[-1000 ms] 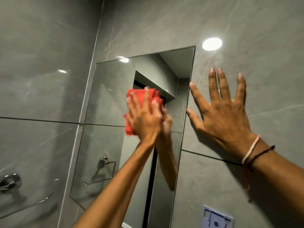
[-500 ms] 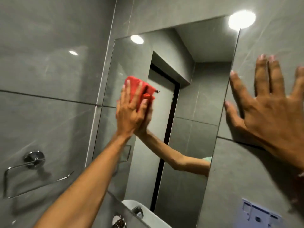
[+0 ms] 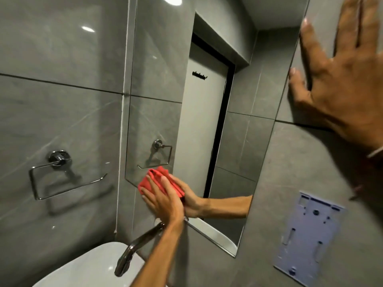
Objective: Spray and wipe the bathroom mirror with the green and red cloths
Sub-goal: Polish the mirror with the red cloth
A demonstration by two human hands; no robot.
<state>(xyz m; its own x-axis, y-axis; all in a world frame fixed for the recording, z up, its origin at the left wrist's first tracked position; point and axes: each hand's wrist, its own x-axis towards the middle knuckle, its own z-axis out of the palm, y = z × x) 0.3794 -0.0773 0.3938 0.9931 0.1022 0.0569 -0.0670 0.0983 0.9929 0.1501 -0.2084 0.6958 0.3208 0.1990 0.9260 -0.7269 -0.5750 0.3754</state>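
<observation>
Red cloth (image 3: 160,184): bunched, folded, soft ridges along top, solid red, no pattern. Pressed flat vs lower left corner of mirror (image 3: 238,141), partly overhanging the mirror's left edge onto grey tile. Long axis runs diagonally, upper left to lower right; upper tip pokes up toward reflected towel ring. Doubled by reflection right behind it.

Left hand (image 3: 163,200) palm-on over cloth, fingers (image 3: 150,183) spread & extended, pinning it to the glass rather than clenched round it. Forearm comes up from bottom centre.

Right hand (image 3: 339,79) upper right, flat on the wall tile (image 3: 300,172) just right of mirror edge, fingers splayed, holding nothing. Thin band at wrist, partly cut off by frame.

Mirror: tall, frameless, long axis vertical but leaning in this wide-angle view. Shows pale door w/ dark frame, hook rack, grey tiles, ceiling light, mirrored forearm.

No readable brand/label/writing anywhere.

Chrome towel ring (image 3: 60,177) on left wall, well apart from cloth. Chrome tap (image 3: 136,247) curving below left wrist, over white basin (image 3: 83,268) at bottom left. Pale lilac plastic mounting plate (image 3: 306,237) on wall lower right, w/ slots & screw holes.
</observation>
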